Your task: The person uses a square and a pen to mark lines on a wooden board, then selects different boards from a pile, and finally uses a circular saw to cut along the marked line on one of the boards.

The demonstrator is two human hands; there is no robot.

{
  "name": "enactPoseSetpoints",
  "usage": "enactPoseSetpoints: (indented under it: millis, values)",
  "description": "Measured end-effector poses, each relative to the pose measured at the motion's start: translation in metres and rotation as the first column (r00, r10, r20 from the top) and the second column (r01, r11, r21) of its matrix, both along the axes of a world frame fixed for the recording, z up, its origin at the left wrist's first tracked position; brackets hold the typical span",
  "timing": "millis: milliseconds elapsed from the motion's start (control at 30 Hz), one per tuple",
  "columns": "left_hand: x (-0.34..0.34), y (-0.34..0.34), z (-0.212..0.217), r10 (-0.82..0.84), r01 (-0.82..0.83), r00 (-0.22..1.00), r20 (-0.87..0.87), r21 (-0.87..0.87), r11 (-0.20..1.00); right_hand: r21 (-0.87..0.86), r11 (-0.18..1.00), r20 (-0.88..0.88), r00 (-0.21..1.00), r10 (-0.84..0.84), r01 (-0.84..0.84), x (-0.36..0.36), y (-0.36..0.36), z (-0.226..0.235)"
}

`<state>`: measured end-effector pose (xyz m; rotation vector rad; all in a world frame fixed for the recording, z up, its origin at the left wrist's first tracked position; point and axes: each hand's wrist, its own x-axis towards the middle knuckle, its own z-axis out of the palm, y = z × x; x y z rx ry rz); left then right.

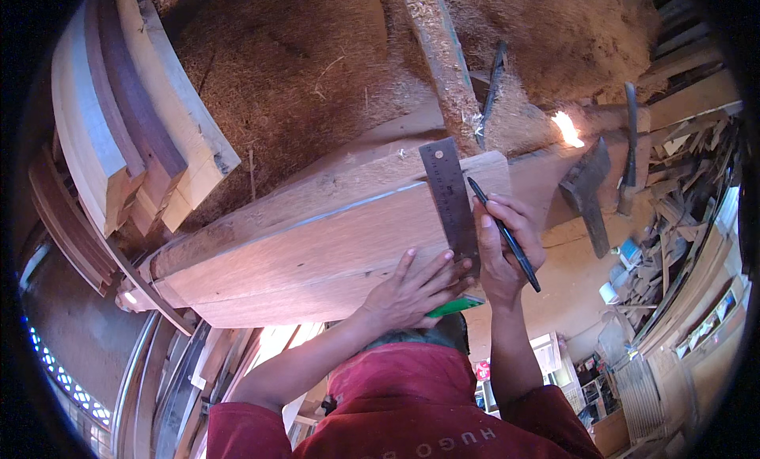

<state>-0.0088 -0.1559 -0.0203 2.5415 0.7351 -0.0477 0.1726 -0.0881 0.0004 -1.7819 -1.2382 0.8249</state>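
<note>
Coarse sawdust (301,71) beyond smooth timber (309,253); hands (408,293) (511,249) on metal square (450,194), slim pen (514,251).

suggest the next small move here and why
Perhaps set the pen against the metal blade: it lies across the board, the left hand is at the green handle, and the right hand holds the pen close by.

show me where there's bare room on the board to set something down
The board looks bare between its left end and the left hand. A small free corner lies right of the metal square. It's crowded around the square, right hand and black pen.
</note>
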Motion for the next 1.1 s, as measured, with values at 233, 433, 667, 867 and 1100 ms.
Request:
enactPoseSetpoints:
  millis: [233,433,667,867,1100]
  values:
    - [-0.0005,-0.0025,-0.0008,0.012,-0.012,1.0,-0.002,-0.01,1.0,0.011,1.0,-0.001,1.0,-0.03,0.03,-0.0007,-0.0011,-0.0023]
    - [-0.0011,-0.0019,-0.0013,0.018,-0.018,1.0,0.014,-0.058,0.998,-0.011,0.997,-0.027,0.997,-0.078,0.077,-0.0024,-0.0004,-0.0018]
    - [-0.0003,-0.0026,-0.0024,0.021,-0.021,1.0,0.001,-0.025,0.999,0.008,0.997,-0.035,0.996,-0.077,0.077,-0.0021,-0.0008,-0.0043]
    - [0.0004,-0.0043,-0.0029,0.018,-0.018,1.0,0.0,0.001,1.0,0.012,0.999,-0.002,0.999,-0.049,0.049,-0.0007,0.0011,-0.0016]
    - [0.0001,-0.0049,-0.0037,0.003,-0.003,1.0,-0.014,-0.016,1.0,0.013,0.999,0.007,0.999,-0.032,0.032,0.001,0.0019,-0.0016]
